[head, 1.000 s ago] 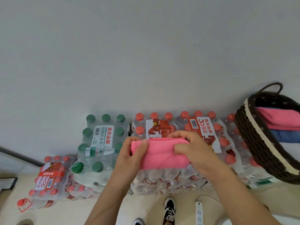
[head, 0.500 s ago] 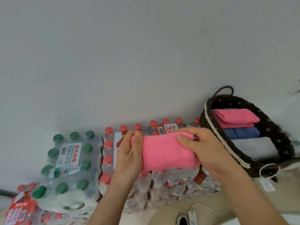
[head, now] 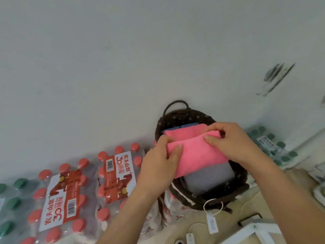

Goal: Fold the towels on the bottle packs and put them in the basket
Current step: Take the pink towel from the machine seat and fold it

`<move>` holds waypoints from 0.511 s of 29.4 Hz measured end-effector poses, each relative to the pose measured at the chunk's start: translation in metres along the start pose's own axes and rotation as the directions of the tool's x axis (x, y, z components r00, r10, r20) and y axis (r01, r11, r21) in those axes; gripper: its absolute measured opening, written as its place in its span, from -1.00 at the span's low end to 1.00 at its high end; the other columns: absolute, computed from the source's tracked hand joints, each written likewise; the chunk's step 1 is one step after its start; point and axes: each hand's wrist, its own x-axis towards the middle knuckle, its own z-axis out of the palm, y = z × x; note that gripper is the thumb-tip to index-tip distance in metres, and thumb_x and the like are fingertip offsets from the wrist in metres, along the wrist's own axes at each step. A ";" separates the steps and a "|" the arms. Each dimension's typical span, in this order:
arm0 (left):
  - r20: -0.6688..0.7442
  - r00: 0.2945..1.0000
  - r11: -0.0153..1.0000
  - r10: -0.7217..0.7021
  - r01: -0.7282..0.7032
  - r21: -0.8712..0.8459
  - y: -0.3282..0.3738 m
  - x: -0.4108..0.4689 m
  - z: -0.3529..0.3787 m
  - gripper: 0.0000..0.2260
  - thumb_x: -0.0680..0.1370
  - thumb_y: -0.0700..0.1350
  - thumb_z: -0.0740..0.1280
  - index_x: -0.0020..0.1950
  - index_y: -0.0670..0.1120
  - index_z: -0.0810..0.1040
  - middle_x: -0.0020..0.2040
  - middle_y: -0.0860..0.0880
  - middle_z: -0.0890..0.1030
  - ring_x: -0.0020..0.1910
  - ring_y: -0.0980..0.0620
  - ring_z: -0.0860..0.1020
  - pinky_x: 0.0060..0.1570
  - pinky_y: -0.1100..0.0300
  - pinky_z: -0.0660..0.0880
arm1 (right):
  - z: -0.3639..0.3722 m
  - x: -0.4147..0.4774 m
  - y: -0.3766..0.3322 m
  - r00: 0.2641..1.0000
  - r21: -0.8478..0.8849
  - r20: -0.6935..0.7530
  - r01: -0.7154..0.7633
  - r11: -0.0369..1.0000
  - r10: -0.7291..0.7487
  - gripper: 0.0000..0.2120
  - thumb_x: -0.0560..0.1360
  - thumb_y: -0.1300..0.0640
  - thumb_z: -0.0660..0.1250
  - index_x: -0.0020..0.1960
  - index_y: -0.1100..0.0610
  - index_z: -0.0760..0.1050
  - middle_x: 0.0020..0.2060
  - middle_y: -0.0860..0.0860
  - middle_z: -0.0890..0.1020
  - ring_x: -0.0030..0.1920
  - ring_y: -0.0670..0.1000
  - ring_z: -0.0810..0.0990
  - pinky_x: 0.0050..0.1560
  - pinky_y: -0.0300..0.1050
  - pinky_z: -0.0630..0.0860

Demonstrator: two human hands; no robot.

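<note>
Cut off at the left and bottom edges: red-capped bottle packs point(head: 70, 199). Blurred at the right: a green-capped pack point(head: 274, 143). Half hidden behind hands and cloth: the dark woven basket point(head: 207, 202), holding 3 towels: second pink towel point(head: 184, 132), blue towel point(head: 189, 125) barely showing, grey towel point(head: 209, 180). Over the basket's opening: the folded pink towel point(head: 197, 155), pinched at its left end by the left hand point(head: 158, 168), thumb in front, fingers hidden behind; upper right corner pinched by the right hand point(head: 232, 141), fingers curled over the edge.

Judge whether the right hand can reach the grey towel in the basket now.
Probably not: the right hand pinches the held pink towel, which hangs over the basket above the grey towel.
</note>
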 end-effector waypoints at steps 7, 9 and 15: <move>-0.019 0.986 0.926 0.167 -0.150 0.346 0.009 0.014 0.052 -0.84 0.61 0.08 0.15 0.13 0.06 0.35 -0.08 0.01 0.60 -0.15 -0.09 0.59 -0.19 0.04 0.47 | -0.003 0.018 0.046 0.998 -0.240 0.056 0.013 0.971 0.000 -0.87 0.44 0.16 0.39 -0.05 -0.02 0.53 -0.08 -0.06 0.61 -0.02 -0.01 0.55 -0.03 -0.14 0.40; -0.002 0.984 0.878 0.181 -0.160 0.450 0.006 0.015 0.056 -0.82 0.60 0.10 0.13 0.07 0.03 0.39 -0.11 -0.01 0.59 -0.23 -0.15 0.59 -0.30 0.02 0.49 | 0.002 0.019 0.051 0.997 -0.283 0.071 0.040 0.958 -0.021 -0.86 0.46 0.13 0.38 -0.02 0.00 0.47 -0.06 -0.01 0.56 -0.01 0.03 0.53 -0.02 -0.10 0.41; -0.031 0.987 0.701 0.159 -0.090 0.708 0.001 0.019 0.058 -0.81 0.49 0.08 0.22 -0.19 0.00 0.51 -0.23 0.00 0.52 -0.44 -0.07 0.54 -0.55 0.16 0.34 | 0.010 0.015 0.053 0.992 -0.527 0.050 0.122 0.841 -0.112 -0.72 0.50 -0.03 0.33 0.03 0.09 0.31 -0.02 0.05 0.40 -0.11 0.16 0.52 -0.23 -0.06 0.35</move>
